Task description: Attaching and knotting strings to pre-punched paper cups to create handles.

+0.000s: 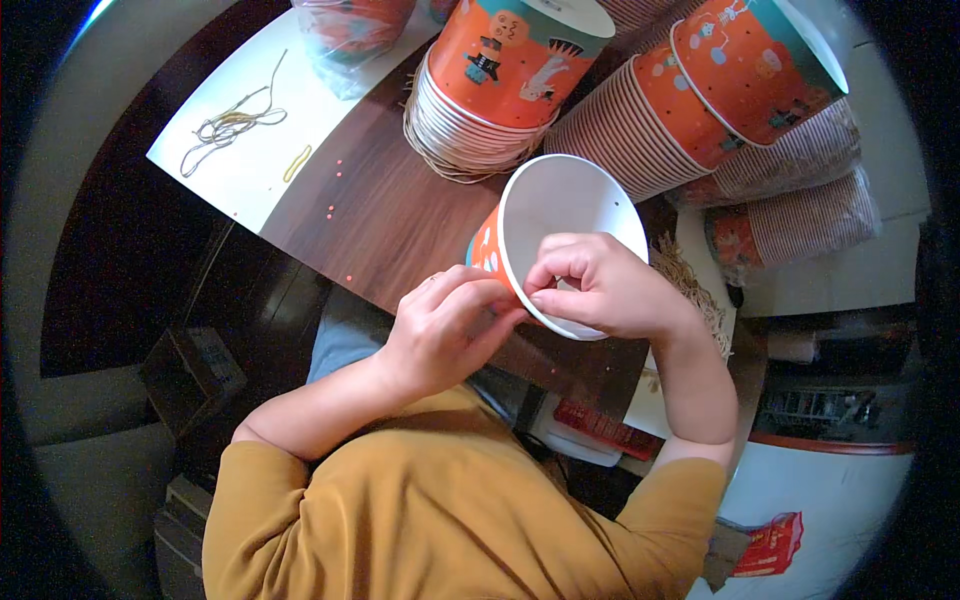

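Note:
A large paper bucket (pixel 540 205) with a white inside and an orange printed outside lies tilted on the table in front of me, its mouth facing me. A small dark hole shows in its inner wall at the right. My left hand (pixel 445 325) is closed at the outside of the bucket, its fingertips pinched together just below the rim. My right hand (pixel 600 285) reaches over the mouth, thumb and forefinger pinched by the inner wall opposite the left fingertips. Whatever lies between the fingers of either hand is too small or hidden to make out.
Stacked orange buckets (pixel 510 75) with cords around their rims stand behind, beside another tall stack (pixel 650 125). Bagged stacks (pixel 800 225) lie at the right. Twine strands (pixel 685 280) lie beyond my right wrist. Loose cord (pixel 230 125) and small punched dots (pixel 331 211) lie at left.

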Available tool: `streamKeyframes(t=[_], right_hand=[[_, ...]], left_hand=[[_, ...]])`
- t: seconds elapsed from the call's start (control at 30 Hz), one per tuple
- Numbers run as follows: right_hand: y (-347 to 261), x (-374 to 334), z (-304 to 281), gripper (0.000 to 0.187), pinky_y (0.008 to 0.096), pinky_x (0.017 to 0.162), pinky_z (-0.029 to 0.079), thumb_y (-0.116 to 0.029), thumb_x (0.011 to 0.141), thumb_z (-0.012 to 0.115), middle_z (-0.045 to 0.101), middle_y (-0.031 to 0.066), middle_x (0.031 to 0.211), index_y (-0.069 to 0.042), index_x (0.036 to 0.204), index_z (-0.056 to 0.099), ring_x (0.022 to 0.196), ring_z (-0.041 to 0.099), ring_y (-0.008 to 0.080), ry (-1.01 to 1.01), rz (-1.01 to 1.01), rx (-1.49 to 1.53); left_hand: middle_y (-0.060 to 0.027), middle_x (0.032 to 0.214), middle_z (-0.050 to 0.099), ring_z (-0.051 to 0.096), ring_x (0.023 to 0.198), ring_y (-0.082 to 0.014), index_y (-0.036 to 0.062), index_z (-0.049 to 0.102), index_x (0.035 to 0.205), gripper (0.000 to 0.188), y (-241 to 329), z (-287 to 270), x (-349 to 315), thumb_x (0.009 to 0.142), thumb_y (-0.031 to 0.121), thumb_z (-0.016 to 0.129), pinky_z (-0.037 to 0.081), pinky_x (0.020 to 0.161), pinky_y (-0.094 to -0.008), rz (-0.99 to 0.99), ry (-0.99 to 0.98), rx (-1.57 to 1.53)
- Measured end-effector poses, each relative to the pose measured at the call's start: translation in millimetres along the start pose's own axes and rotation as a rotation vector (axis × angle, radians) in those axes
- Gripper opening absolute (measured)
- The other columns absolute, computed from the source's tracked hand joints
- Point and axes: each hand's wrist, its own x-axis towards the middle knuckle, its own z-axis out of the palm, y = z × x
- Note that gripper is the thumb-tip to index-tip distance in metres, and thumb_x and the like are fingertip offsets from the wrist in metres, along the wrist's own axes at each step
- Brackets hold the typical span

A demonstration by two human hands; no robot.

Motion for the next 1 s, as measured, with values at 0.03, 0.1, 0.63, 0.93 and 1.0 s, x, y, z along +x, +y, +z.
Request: streamKeyframes(t=[0.03,0.1,0.63,0.93,1.0], right_hand=[[-4.2,-0.7,1.1,0.009,0.0283,0.068,0.045,-0.009,0.079,0.064,0.059,0.0068,0.078,0.000,0.083,0.065,0.074,0.058,0.0171,0.039,-0.006,-0.024],[-6.1,-3.6,1.3,0.009,0.0287,0.067,0.046,-0.008,0.079,0.064,0.059,0.0076,0.077,0.000,0.083,0.065,0.073,0.058,0.0180,0.082,-0.013,-0.043],[-18.1,-21.9,22.7,0.011,0.0307,0.066,0.047,-0.004,0.084,0.059,0.060,0.0118,0.079,0.002,0.089,0.067,0.072,0.061,0.0222,0.280,-0.022,-0.031],[-29.8,-25.6,22.0,0.014,0.0310,0.062,0.046,-0.007,0.084,0.062,0.059,0.0110,0.080,0.001,0.094,0.066,0.070,0.059,0.0209,0.246,0.017,0.001],[-25.7,-26.6,23.7,0.019,0.0245,0.062,0.043,-0.008,0.084,0.064,0.058,0.0063,0.081,0.003,0.099,0.067,0.072,0.055,0.0129,0.253,-0.004,0.054]], left_hand=[[-0.0078,0.081,0.063,0.062,0.067,-0.0233,0.0062,0.060,0.090,0.026,0.8,-1.4,0.2,0.070,0.008,0.078,0.051,0.059,-0.0328,0.001,0.002,-0.002],[-0.0082,0.080,0.063,0.062,0.067,-0.0235,0.0062,0.061,0.089,0.025,4.2,-2.4,2.6,0.071,0.009,0.078,0.051,0.059,-0.0324,0.012,-0.023,0.068],[-0.0090,0.075,0.062,0.062,0.063,-0.0247,0.0040,0.061,0.085,0.021,5.7,-2.5,6.1,0.071,0.007,0.077,0.051,0.055,-0.0330,-0.058,-0.025,-0.026],[-0.0103,0.075,0.061,0.063,0.065,-0.0267,0.0026,0.062,0.089,0.019,3.7,-5.8,4.4,0.073,0.001,0.072,0.052,0.056,-0.0345,-0.057,-0.069,-0.120],[-0.0108,0.076,0.061,0.063,0.067,-0.0272,0.0021,0.062,0.089,0.018,5.6,-7.5,5.6,0.073,0.000,0.070,0.052,0.058,-0.0346,-0.096,-0.102,-0.156]])
